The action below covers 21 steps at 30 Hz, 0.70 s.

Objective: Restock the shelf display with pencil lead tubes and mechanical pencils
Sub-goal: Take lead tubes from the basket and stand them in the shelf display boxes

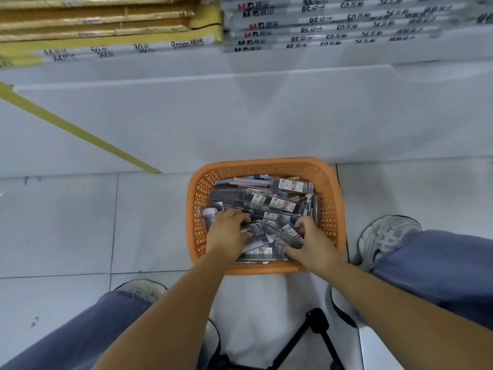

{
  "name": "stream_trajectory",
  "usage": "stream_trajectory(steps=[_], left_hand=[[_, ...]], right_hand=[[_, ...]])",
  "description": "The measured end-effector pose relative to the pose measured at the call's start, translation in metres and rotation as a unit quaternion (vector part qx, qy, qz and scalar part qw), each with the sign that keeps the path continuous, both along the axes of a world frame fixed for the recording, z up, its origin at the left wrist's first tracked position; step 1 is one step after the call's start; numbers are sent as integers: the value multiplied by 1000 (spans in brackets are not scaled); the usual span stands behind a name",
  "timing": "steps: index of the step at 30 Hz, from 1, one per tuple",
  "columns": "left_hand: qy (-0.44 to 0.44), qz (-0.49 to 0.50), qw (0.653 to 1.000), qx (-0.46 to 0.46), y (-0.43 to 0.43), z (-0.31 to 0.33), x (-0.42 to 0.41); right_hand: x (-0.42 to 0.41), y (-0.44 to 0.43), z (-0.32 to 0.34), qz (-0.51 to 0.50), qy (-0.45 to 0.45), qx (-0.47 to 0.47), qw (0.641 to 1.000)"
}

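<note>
An orange plastic basket (330, 198) stands on the floor between my feet, filled with several dark pencil lead tubes (290, 186) and packaged mechanical pencils (250, 181). Both hands are inside it. My left hand (226, 231) has its fingers curled round small grey packs near the basket's middle. My right hand (312, 244) grips a dark lead tube pack (289, 235) at the near right side. The packs under my hands are partly hidden.
A white shelf base (240, 116) runs across in front of the basket. Above it lie stacked loose-leaf paper packs (333, 28) and gold-edged packs (93, 20). My shoes (386, 236) flank the basket. A black tripod (312, 332) stands below me.
</note>
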<state>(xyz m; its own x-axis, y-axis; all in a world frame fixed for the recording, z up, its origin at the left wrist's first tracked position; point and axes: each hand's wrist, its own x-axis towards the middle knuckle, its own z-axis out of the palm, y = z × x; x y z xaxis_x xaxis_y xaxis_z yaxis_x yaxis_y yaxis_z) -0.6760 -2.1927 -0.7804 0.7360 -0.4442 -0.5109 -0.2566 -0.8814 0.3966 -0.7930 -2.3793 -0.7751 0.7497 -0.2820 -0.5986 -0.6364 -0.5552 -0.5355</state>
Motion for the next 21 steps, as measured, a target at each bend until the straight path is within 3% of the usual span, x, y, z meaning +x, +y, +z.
stream_trajectory(steps=[4, 7, 10, 18, 21], left_hand=[[5, 14, 1000, -20, 1, 5, 0], [70, 95, 990, -71, 2, 10, 4], [107, 152, 974, -127, 4, 14, 10], [163, 258, 925, -225, 8, 27, 28], [243, 320, 880, -254, 10, 27, 28]], right_hand=[[8, -6, 2, 3, 41, 49, 998], [9, -8, 4, -65, 22, 153, 986], [17, -10, 11, -96, -4, 186, 978], [32, -34, 27, -130, 8, 239, 962], [34, -38, 26, -127, 25, 268, 955]])
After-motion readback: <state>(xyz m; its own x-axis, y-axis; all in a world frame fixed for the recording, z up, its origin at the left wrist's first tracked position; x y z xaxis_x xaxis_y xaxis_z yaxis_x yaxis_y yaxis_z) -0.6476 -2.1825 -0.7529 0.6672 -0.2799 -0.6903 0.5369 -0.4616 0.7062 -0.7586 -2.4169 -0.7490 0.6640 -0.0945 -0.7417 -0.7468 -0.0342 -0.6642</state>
